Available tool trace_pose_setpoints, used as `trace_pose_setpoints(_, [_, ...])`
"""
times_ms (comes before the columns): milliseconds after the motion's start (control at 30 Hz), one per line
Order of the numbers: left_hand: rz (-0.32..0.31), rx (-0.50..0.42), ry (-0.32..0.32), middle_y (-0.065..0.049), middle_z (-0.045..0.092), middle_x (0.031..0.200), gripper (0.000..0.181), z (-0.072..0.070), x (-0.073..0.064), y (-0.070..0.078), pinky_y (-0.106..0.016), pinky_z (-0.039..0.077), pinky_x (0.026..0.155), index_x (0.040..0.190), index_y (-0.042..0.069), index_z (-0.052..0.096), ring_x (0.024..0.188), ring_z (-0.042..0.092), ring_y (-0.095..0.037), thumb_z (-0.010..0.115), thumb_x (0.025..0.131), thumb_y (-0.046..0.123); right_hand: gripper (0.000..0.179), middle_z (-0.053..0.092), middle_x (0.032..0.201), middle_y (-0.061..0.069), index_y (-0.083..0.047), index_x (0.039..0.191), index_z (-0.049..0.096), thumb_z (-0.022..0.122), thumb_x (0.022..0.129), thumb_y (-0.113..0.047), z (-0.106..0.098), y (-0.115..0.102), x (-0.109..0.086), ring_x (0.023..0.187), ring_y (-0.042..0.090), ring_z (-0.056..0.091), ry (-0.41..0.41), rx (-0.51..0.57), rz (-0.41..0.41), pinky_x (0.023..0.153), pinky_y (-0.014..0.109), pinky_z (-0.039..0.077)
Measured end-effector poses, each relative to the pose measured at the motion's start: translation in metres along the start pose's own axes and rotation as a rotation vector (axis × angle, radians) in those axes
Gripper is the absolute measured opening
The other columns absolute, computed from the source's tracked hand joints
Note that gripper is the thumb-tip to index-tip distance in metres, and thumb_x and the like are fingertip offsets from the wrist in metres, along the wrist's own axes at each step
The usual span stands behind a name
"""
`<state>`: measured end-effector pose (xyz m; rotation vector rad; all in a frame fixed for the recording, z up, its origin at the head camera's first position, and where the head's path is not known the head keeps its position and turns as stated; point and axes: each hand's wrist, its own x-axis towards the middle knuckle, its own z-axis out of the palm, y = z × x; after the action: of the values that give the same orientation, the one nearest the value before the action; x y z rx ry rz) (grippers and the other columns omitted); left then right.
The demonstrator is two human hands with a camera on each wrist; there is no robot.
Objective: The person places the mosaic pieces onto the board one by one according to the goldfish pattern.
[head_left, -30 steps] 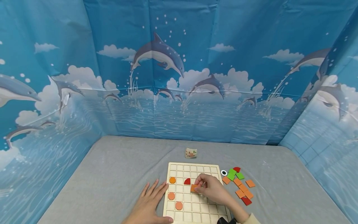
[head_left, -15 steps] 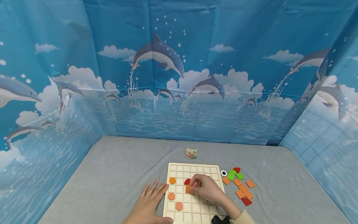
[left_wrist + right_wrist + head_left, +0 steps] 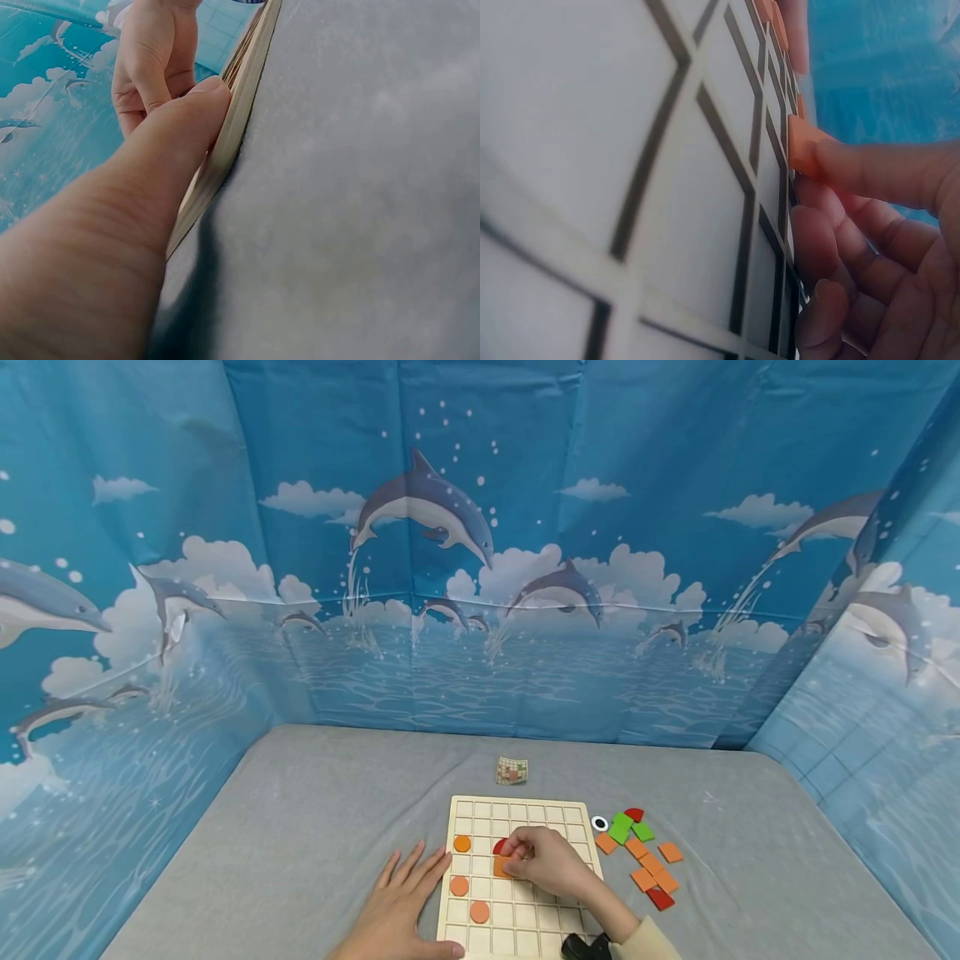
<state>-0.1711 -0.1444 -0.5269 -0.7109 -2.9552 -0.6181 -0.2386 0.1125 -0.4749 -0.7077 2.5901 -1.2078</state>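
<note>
Pinched in the right hand (image 3: 551, 862) — orange tile (image 3: 501, 867), equal-sided, edges seemingly along the board grid (image 3: 527, 916).

a curtained-off table nook, shown by dolphin-print curtains (image 3: 465, 677) around a grey-covered table (image 3: 315, 827).

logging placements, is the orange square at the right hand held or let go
Held: the right hand pinches the orange square, its thumb against it in the right wrist view.
</note>
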Motion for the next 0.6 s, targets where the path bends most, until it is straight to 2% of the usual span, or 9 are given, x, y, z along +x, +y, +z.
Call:
trace_pose_setpoints(300, [0.005,0.002,0.008,0.002,0.029,0.153,0.106,-0.0006,-0.0004,0.0004,-0.048,0.004,0.108,0.151,0.017,0.03,0.141,0.016,-0.028,0.05,0.07,0.083,0.007,0.056,0.068,-0.01,-0.015,0.082,0.069,0.075,0.081,-0.012,0.0023,-0.0017,0.001,0.056,0.009,0.047,0.032,-0.061,0.016,0.052,0.026,0.039])
trace_pose_setpoints(600, [0.003,0.011,0.007,0.002,0.028,0.153,0.107,0.0002,-0.0001,-0.0001,-0.047,0.003,0.108,0.151,0.017,0.029,0.142,0.015,-0.027,0.049,0.07,0.084,0.005,0.055,0.067,-0.009,-0.014,0.082,0.07,0.075,0.081,-0.014,0.0021,-0.0053,0.0004,0.055,0.007,0.047,0.042,-0.057,0.02,0.051,0.025,0.038])
